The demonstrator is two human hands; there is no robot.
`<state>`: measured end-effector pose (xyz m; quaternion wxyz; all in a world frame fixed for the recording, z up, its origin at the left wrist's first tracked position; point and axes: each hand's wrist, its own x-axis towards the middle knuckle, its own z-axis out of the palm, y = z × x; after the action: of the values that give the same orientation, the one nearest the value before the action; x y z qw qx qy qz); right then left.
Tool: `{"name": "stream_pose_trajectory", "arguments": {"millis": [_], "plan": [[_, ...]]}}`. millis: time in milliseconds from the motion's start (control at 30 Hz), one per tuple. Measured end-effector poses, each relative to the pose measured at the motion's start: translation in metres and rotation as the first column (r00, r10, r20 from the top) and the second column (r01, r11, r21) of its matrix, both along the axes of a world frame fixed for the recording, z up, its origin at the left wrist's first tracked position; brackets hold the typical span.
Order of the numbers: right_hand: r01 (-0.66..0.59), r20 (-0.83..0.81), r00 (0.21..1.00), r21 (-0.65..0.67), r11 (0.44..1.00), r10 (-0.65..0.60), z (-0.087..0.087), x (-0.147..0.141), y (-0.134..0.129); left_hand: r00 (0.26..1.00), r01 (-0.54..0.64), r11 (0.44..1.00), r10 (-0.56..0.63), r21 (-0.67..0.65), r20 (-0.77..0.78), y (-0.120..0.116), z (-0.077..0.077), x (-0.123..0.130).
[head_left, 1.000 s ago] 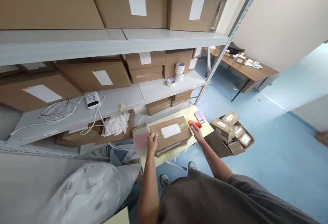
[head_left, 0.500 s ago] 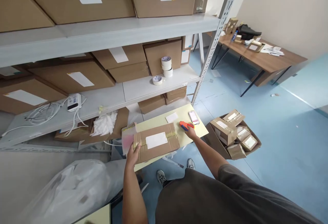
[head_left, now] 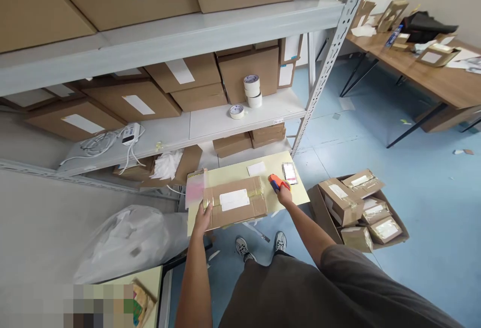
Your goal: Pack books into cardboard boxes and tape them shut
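A flat cardboard box (head_left: 233, 213) with a white label and strips of clear tape lies on the pale yellow worktable (head_left: 221, 175). My left hand (head_left: 203, 216) grips its left end, thumb on top. To the right of the box, my right hand (head_left: 284, 195) is closed around an orange-and-blue tape dispenser (head_left: 277, 182), held apart from the box. Beyond the box lies a white slip (head_left: 256, 169). A blurred-out printed item (head_left: 290, 173) lies just right of the dispenser. A pinkish translucent sheet (head_left: 195, 188) shows at the box's left.
On the floor at right stands an open carton (head_left: 326, 215) with several taped boxes. Metal shelving (head_left: 244, 123) behind the worktable carries large cartons, tape rolls (head_left: 252, 87) and a power strip (head_left: 131, 133). A big plastic bag (head_left: 124, 243) lies at left; a wooden table (head_left: 432, 85) stands far right.
The view has shifted, so the surroundings sit differently in the picture. The tape dispenser has turned slightly in my right hand. My left hand keeps its hold on the box.
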<state>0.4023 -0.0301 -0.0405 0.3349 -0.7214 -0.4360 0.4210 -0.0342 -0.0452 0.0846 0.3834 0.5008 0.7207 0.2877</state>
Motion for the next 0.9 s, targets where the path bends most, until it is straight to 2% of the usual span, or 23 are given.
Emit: {"name": "stream_pose_trajectory", "arguments": {"millis": [100, 233, 333, 467, 567, 633, 767, 900], "plan": [[0.092, 0.027, 0.995, 0.036, 0.995, -0.093, 0.019, 0.015, -0.023, 1.000, 0.027, 1.000, -0.027, -0.008, 0.010, 0.011, 0.000, 0.018], [0.139, 0.037, 0.989, 0.109, 0.984, -0.144, 0.054, 0.036, -0.056, 0.999, 0.052, 0.998, -0.052, -0.022, -0.004, 0.025, -0.001, 0.034], [0.145, 0.039, 0.987, 0.160, 0.976, -0.153, 0.083, 0.044, -0.076, 0.997, 0.066, 0.997, -0.068, -0.045, -0.036, 0.025, -0.005, 0.029], [0.115, 0.040, 0.991, 0.217, 0.969, -0.126, 0.110, 0.039, -0.091, 0.989, 0.127, 0.990, -0.131, -0.061, -0.067, 0.004, -0.022, 0.016], [0.110, -0.022, 0.994, 0.240, 0.964, -0.108, 0.117, 0.026, -0.093, 0.989, 0.108, 0.992, -0.114, -0.061, -0.092, -0.015, -0.037, 0.024], [0.080, -0.060, 0.996, 0.241, 0.967, -0.067, 0.119, 0.014, -0.088, 0.993, 0.084, 0.996, -0.087, -0.033, -0.086, -0.017, -0.043, 0.038], [-0.039, -0.107, 0.992, 0.221, 0.974, 0.064, 0.123, -0.012, -0.070, 0.986, 0.143, 0.990, -0.143, 0.005, -0.081, 0.006, -0.041, 0.066], [-0.165, -0.133, 0.972, 0.206, 0.965, 0.195, 0.135, -0.042, -0.049, 0.989, 0.140, 0.990, -0.138, 0.032, -0.050, 0.027, -0.041, 0.070]]}}
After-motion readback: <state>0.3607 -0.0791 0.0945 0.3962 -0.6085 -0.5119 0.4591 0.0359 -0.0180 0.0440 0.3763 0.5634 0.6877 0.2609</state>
